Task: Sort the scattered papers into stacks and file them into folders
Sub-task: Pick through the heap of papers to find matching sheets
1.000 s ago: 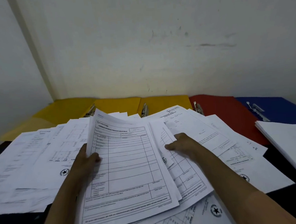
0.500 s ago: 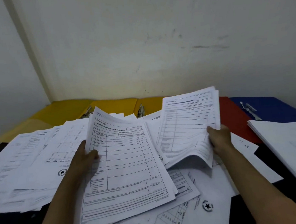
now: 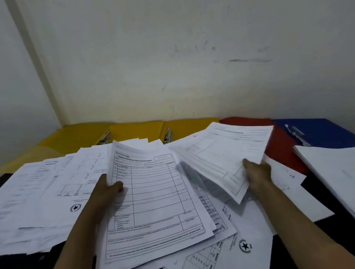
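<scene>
Along the far edge of the bench [image 3: 344,223], against the wall [image 3: 187,49], lie open folders: yellow folders [image 3: 134,131] at the left and middle, each with a metal clip [image 3: 168,135] showing, a red folder [image 3: 282,148] right of them, and a blue folder [image 3: 327,132] at the far right with its own clip. No sheets are filed in any of them that can be seen; loose papers [image 3: 39,186] overlap their near edges and cover most of the bench. A separate white stack [image 3: 343,175] lies at the right, in front of the blue folder.

The left hand [image 3: 107,191] grips a bundle of forms [image 3: 154,203] by its left edge, thumb on top, the bundle tilted up toward the camera. The right hand [image 3: 257,170] pinches a second batch [image 3: 222,158] at its near right corner, fingers curled under it, held above the pile; this batch is blurred.

Compared with half a second ago, the right batch sits lower and flatter and has swung left, its near edge now close to the left bundle, and more of the red folder shows. A second ago the right hand lay flat on the pile, holding nothing. The left hand and its bundle have hardly shifted.
</scene>
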